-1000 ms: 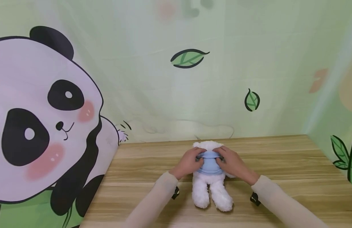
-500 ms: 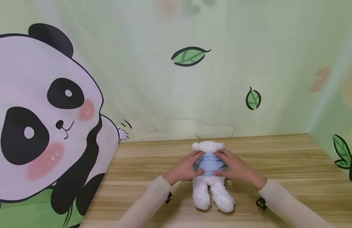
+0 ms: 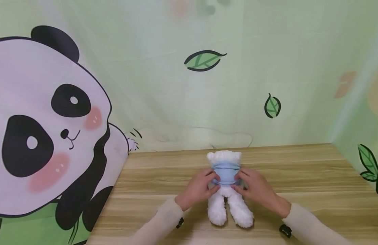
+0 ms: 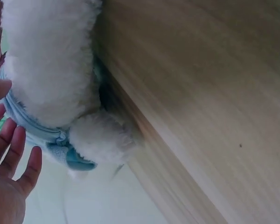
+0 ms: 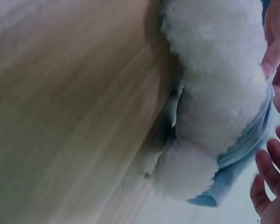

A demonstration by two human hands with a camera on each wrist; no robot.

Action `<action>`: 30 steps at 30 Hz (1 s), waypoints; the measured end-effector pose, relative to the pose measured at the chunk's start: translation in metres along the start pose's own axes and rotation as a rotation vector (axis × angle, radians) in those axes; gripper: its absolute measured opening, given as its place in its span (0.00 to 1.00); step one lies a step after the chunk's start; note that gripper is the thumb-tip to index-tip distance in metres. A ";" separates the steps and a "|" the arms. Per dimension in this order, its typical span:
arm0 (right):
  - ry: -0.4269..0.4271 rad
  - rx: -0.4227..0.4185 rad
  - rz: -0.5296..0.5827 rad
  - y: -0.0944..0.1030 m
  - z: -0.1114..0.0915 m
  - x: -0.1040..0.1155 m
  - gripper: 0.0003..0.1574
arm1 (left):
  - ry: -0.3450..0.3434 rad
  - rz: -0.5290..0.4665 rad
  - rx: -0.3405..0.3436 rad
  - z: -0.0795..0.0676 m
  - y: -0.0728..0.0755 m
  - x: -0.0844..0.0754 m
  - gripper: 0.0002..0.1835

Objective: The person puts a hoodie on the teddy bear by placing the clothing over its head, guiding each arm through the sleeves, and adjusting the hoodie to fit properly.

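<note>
A white plush bear (image 3: 224, 156) lies on the wooden table with its legs toward me. No facial features show on it. Around its torso sits a light blue doll shirt (image 3: 226, 174), bunched in folds near the neck. My left hand (image 3: 197, 187) pinches the shirt's lower left side between thumb and index finger. On the other side my right hand (image 3: 260, 190) holds the lower right hem the same way. Both wrist views show the remaining fingers spread apart beside the shirt (image 4: 35, 128) and the bear's fluffy leg (image 5: 219, 60).
The wooden table (image 3: 314, 177) reaches back to a pale green printed curtain (image 3: 164, 95). A large printed panda (image 3: 48, 119) covers the left side. Small dark wrist-worn devices (image 3: 285, 230) hang under the sleeves.
Both hands have moved from the shirt's upper edge down to its lower hem, spreading across it on the way. More of the bear's head and the shirt's neck folds now show.
</note>
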State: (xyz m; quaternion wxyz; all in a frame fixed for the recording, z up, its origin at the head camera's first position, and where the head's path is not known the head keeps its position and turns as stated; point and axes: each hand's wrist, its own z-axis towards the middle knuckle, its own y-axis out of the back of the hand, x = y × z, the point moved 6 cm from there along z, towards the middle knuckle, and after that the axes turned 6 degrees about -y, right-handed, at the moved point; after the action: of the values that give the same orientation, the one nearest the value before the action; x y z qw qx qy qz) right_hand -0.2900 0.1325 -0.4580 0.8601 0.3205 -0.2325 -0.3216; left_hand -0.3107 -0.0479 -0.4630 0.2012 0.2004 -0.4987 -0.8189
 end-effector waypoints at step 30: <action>-0.281 0.224 -0.367 -0.021 -0.001 -0.007 0.27 | 0.145 0.277 0.036 0.015 -0.024 -0.004 0.08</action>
State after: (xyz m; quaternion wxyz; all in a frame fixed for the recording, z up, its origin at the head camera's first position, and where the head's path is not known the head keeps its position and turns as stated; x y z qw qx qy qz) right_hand -0.3028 0.1251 -0.4750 0.7058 0.4027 -0.3218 -0.4860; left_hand -0.3185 -0.0245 -0.4779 0.3443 0.1917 -0.5202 -0.7577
